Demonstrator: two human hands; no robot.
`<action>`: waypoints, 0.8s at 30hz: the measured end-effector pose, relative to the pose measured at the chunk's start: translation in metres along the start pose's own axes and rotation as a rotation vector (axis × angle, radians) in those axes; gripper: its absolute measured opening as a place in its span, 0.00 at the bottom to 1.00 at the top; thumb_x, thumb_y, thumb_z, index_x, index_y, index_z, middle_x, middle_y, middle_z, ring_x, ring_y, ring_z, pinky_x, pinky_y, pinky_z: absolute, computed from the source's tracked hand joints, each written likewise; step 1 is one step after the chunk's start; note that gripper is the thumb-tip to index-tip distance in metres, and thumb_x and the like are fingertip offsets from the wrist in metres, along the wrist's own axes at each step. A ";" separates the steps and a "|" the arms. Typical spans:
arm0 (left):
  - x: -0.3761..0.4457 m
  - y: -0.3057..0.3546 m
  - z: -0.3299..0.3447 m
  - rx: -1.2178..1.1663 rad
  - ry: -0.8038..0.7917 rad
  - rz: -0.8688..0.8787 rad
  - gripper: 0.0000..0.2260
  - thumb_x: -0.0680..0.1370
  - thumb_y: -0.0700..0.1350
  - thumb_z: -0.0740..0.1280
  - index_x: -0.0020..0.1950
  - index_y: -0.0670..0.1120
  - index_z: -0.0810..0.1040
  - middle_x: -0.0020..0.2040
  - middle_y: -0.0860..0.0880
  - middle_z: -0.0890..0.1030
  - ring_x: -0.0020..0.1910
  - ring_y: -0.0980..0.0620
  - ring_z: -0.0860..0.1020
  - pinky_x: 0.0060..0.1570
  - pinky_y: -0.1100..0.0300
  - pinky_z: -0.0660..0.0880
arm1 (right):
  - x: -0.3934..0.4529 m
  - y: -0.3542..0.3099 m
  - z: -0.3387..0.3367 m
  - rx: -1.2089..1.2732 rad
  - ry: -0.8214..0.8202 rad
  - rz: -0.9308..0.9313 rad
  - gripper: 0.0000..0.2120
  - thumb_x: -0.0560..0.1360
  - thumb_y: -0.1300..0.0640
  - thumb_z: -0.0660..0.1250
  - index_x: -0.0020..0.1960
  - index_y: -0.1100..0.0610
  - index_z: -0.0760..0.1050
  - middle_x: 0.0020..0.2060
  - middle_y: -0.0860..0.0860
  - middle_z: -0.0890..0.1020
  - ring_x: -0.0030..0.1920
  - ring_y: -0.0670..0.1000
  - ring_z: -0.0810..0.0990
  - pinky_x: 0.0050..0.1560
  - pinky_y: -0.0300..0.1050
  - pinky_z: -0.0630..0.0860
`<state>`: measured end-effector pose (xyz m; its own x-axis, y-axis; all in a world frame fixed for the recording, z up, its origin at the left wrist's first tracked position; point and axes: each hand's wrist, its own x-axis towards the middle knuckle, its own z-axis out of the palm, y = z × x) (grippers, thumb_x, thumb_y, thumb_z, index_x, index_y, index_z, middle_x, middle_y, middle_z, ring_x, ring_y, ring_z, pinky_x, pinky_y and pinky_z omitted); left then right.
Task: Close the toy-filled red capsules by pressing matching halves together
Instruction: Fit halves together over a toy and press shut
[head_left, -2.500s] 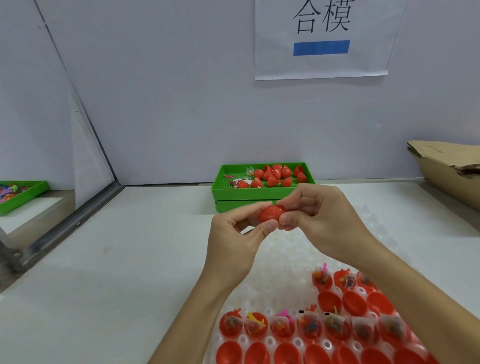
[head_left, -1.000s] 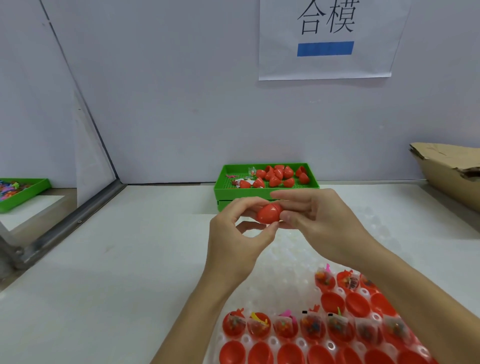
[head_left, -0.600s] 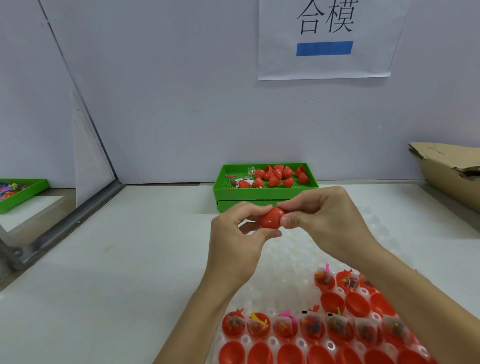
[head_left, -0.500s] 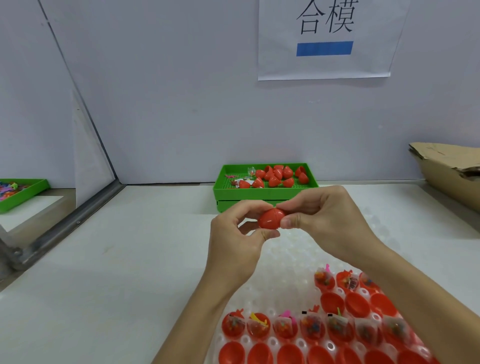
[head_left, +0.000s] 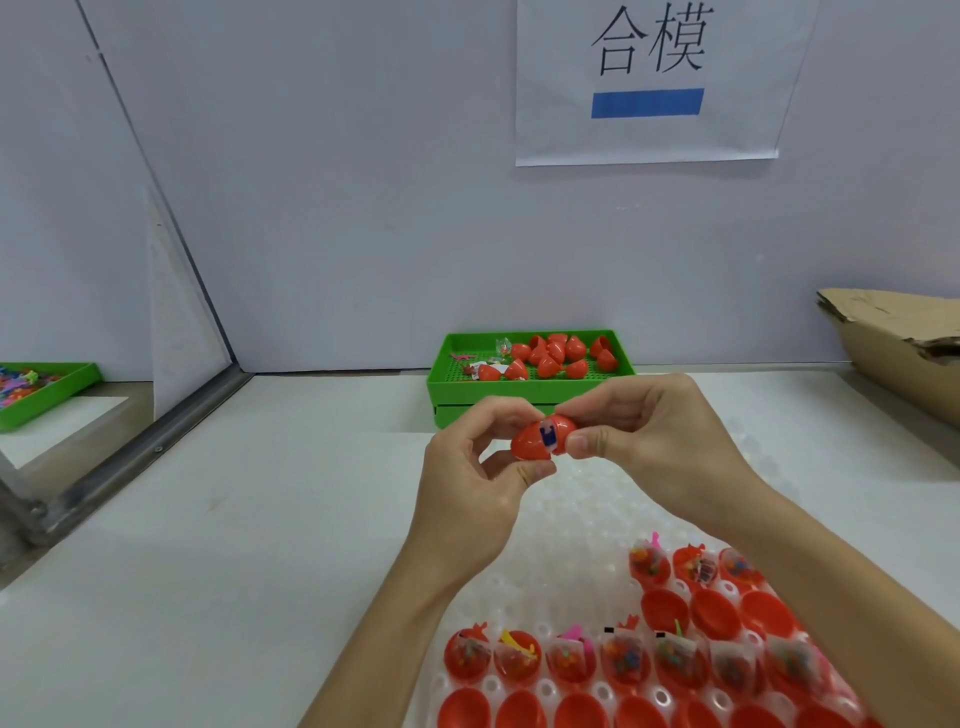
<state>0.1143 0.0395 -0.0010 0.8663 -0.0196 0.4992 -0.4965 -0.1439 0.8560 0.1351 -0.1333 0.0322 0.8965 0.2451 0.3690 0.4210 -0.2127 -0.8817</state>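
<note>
left hand (head_left: 480, 483), right hand (head_left: 649, 431) pinch capsule (head_left: 543, 439) halves | gap shows toy | risk: toy jams seam, misaligned press slips

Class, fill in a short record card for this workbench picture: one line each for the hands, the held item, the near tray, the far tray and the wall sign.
Hands: left hand and right hand pinch one red capsule
Held item: halves not fully shut, a blue-and-white bit shows at the seam
Near tray: white tray with toy-filled and empty red halves
Far tray: green tray holding red capsules
Wall sign: paper sign, blue bar
</note>
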 end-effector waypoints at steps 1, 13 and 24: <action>0.000 -0.001 0.000 0.001 -0.005 -0.003 0.16 0.70 0.29 0.74 0.49 0.48 0.80 0.44 0.53 0.82 0.48 0.52 0.81 0.46 0.64 0.79 | 0.000 0.000 0.000 0.000 -0.001 0.000 0.12 0.68 0.67 0.77 0.43 0.51 0.84 0.36 0.44 0.87 0.40 0.43 0.86 0.41 0.30 0.79; -0.001 0.001 -0.001 0.011 -0.002 -0.009 0.17 0.70 0.30 0.75 0.49 0.50 0.80 0.45 0.55 0.83 0.50 0.55 0.81 0.47 0.67 0.78 | 0.001 0.003 0.000 0.027 0.010 0.003 0.12 0.68 0.70 0.76 0.45 0.54 0.84 0.37 0.46 0.87 0.40 0.45 0.87 0.42 0.32 0.80; -0.002 0.001 0.003 0.018 0.040 -0.017 0.11 0.76 0.35 0.71 0.54 0.48 0.81 0.45 0.52 0.82 0.48 0.54 0.80 0.46 0.65 0.79 | 0.001 0.007 0.002 0.067 0.022 0.018 0.11 0.68 0.71 0.76 0.47 0.60 0.84 0.38 0.48 0.88 0.40 0.46 0.87 0.41 0.32 0.80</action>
<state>0.1124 0.0362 -0.0013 0.8713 0.0223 0.4902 -0.4807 -0.1621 0.8618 0.1385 -0.1327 0.0261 0.9070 0.2212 0.3584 0.3953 -0.1533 -0.9057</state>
